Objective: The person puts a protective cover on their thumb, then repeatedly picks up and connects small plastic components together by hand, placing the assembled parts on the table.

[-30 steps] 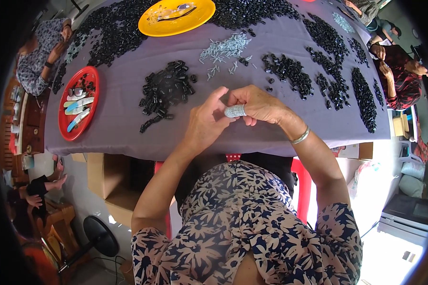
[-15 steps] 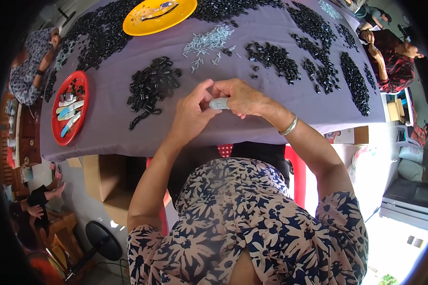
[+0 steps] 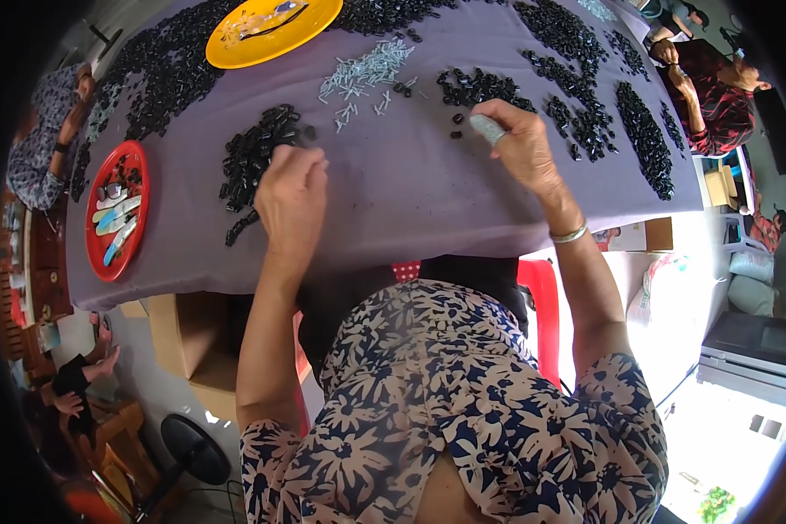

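Note:
My left hand [image 3: 290, 196] hovers at the near right side of a pile of small black cylindrical pieces [image 3: 249, 157]. Its fingers are bunched together, and whatever may be in them is hidden. A wrap of light grey material [image 3: 487, 129] covers a digit of my right hand [image 3: 526, 150]. That hand is over the near edge of another black pile [image 3: 476, 87], its fingers curled in a pinch; I cannot make out what lies between them. Between the hands, farther back, thin pale rods [image 3: 371, 70] lie in a loose heap.
A red plate [image 3: 118, 262] with blue-and-white handled tools stands at the table's left. A yellow plate [image 3: 279, 51] sits at the far side. More black pieces [image 3: 642, 140] spread to the right. People sit at both sides; a cardboard box [image 3: 179, 336] is below the table.
My hands were together at the middle near edge and have come apart. The left went toward the left black pile, the right toward the right one. The view has shifted slightly.

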`<act>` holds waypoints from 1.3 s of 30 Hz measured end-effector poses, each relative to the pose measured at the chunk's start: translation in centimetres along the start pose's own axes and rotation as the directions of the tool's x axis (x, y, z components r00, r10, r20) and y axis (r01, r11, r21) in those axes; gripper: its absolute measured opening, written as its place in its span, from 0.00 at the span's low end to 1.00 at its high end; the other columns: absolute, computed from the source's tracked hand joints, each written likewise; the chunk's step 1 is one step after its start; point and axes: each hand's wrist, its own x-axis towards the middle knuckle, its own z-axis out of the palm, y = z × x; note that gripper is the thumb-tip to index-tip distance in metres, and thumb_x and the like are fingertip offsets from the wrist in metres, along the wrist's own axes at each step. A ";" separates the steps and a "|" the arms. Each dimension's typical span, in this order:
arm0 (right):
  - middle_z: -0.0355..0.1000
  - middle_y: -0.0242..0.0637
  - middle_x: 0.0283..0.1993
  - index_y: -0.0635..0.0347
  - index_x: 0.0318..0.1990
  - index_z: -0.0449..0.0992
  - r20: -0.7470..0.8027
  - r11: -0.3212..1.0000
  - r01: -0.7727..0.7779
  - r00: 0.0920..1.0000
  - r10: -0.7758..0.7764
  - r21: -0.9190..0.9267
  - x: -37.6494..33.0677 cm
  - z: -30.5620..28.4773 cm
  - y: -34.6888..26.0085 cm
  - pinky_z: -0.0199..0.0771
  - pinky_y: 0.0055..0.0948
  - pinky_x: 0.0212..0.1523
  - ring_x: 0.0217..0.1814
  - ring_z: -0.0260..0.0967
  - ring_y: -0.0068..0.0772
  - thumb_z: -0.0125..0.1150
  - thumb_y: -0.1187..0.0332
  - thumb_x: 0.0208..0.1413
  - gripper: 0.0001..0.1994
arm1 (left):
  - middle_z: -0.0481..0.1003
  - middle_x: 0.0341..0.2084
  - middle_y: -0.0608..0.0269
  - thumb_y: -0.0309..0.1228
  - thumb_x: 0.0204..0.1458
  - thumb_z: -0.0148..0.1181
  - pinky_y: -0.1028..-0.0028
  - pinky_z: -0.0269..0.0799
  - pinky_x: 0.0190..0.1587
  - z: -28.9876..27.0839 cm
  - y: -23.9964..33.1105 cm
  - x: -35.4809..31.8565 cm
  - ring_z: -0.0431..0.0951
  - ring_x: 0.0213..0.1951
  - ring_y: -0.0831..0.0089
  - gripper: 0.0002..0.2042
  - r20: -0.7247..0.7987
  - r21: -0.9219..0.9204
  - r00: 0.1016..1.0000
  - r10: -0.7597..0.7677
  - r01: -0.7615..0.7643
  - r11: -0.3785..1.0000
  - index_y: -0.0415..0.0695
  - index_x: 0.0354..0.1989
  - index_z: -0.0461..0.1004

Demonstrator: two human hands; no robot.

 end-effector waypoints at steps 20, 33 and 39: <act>0.74 0.29 0.33 0.65 0.38 0.77 0.256 0.938 -0.047 0.965 -0.046 0.344 -2.7 7.9 -2.5 0.73 0.17 0.26 0.30 0.69 0.15 0.61 0.80 0.55 0.04 | 0.75 0.32 0.66 0.21 0.51 0.65 0.80 0.70 0.35 3.2 2.7 -2.2 0.74 0.33 0.81 0.08 0.397 -0.784 0.878 -0.268 0.476 0.399 0.37 0.40 0.78; 0.75 0.28 0.33 0.59 0.45 0.77 -0.025 0.990 0.102 0.995 -0.100 0.095 -1.3 7.2 -2.4 0.72 0.16 0.32 0.32 0.71 0.16 0.56 0.80 0.59 0.09 | 0.74 0.26 0.66 0.21 0.49 0.65 0.80 0.67 0.32 2.3 1.5 -1.9 0.72 0.29 0.81 0.07 0.226 -0.594 0.949 -0.219 0.313 0.741 0.36 0.38 0.79; 0.78 0.34 0.31 0.62 0.39 0.79 -0.020 0.919 0.189 0.978 -0.209 -0.346 5.5 1.4 -1.1 0.71 0.22 0.34 0.32 0.73 0.19 0.61 0.78 0.53 0.06 | 0.73 0.25 0.67 0.19 0.47 0.66 0.80 0.66 0.30 2.2 2.0 -1.5 0.70 0.26 0.81 0.07 0.317 -0.490 0.939 -0.134 0.283 0.824 0.37 0.35 0.78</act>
